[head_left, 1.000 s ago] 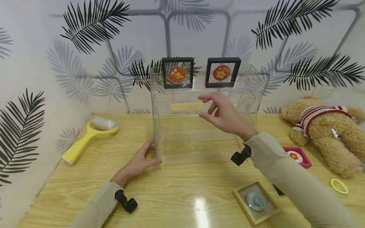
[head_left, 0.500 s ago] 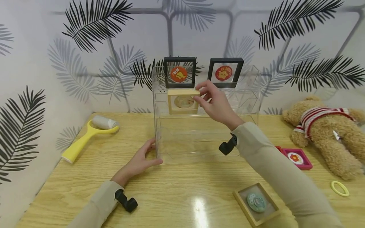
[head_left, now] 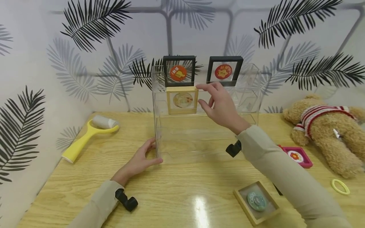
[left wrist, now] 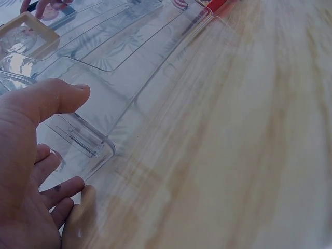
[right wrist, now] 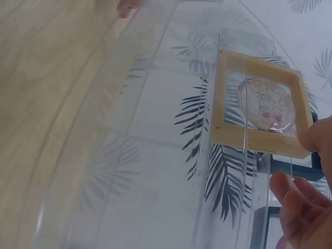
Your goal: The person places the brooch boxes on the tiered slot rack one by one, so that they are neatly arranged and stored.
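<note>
A clear acrylic display rack with stepped tiers stands at the back of the table. My left hand holds its lower left side; in the left wrist view the thumb lies over the clear panel, the other fingers below. A light wood display frame with a round patterned piece inside stands upright on an upper tier. At its right upper corner is my right hand, a fingertip close to or touching the edge and the thumb slightly apart. In the right wrist view, fingers hang beside the wooden frame.
Two black frames stand on the top tier. Right of the rack lie a pink frame, a teddy bear and a yellow ring. A wooden frame lies in front. A yellow-handled lint roller lies left.
The wooden frame first showed only its narrow edge; my right hand pinched it, and it now stands face forward. The right fingers have since loosened and shifted right. My left hand has stayed put.
</note>
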{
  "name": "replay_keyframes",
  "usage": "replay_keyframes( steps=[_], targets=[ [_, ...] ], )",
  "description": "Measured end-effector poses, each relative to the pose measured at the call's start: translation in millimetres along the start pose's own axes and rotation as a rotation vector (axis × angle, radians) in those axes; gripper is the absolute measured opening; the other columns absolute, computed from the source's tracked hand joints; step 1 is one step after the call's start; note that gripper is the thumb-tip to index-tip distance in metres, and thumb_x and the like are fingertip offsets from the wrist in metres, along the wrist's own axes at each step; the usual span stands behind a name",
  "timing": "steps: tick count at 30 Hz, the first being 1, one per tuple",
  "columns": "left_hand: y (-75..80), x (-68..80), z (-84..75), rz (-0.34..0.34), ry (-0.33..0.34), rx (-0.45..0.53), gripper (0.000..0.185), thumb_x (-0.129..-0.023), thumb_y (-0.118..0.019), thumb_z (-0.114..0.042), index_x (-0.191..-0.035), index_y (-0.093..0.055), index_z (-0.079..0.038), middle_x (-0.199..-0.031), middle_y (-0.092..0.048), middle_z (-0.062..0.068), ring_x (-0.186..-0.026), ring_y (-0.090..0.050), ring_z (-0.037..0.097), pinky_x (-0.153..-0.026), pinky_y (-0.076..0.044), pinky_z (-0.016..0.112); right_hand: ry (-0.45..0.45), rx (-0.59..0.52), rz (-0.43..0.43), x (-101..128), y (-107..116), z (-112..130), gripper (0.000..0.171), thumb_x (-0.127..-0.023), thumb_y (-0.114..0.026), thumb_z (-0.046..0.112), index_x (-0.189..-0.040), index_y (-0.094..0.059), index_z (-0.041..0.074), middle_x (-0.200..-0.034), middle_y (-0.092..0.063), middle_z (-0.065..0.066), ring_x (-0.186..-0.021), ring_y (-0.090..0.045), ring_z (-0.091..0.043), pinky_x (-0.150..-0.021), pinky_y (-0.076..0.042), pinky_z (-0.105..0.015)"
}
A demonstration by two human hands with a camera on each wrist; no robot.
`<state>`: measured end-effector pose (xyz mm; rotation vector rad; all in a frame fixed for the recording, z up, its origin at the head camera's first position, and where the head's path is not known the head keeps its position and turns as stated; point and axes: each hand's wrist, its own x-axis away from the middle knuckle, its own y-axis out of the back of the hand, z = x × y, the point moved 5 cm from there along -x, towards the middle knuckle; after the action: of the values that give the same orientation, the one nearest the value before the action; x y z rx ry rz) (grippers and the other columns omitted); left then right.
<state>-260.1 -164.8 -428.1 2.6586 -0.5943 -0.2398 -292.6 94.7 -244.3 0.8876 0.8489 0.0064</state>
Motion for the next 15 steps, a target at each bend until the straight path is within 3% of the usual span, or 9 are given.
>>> replay_keyframes(
  steps=[6, 15],
  targets=[
    [1.4, 0.9, 1.4, -0.013, -0.004, -0.003, 0.078, -0.08, -0.072, -0.022, -0.144, -0.027, -0.018, -0.136, -0.043, 0.016, -0.129, -0.036, 0.034, -0.107, -0.021, 0.056, 0.019, 0.022, 0.019, 25, 12, 2, 0.04, -0.084, -0.063, 0.008, -0.122, -0.054, 0.014, -0.099, -0.051, -0.011, -0.052, -0.042, -0.011, -0.057, -0.04, -0.026],
    [-0.6, -1.9, 1.0, -0.01, -0.012, -0.004, 0.079, -0.079, -0.073, -0.022, -0.144, -0.027, -0.018, -0.138, -0.042, 0.017, -0.13, -0.036, 0.035, -0.108, -0.021, 0.056, 0.029, 0.045, 0.109, 90, 22, -8, 0.039, -0.079, -0.067, 0.0, -0.116, -0.06, 0.012, -0.091, -0.054, -0.004, -0.053, -0.041, -0.005, -0.052, -0.039, -0.021]
  ],
)
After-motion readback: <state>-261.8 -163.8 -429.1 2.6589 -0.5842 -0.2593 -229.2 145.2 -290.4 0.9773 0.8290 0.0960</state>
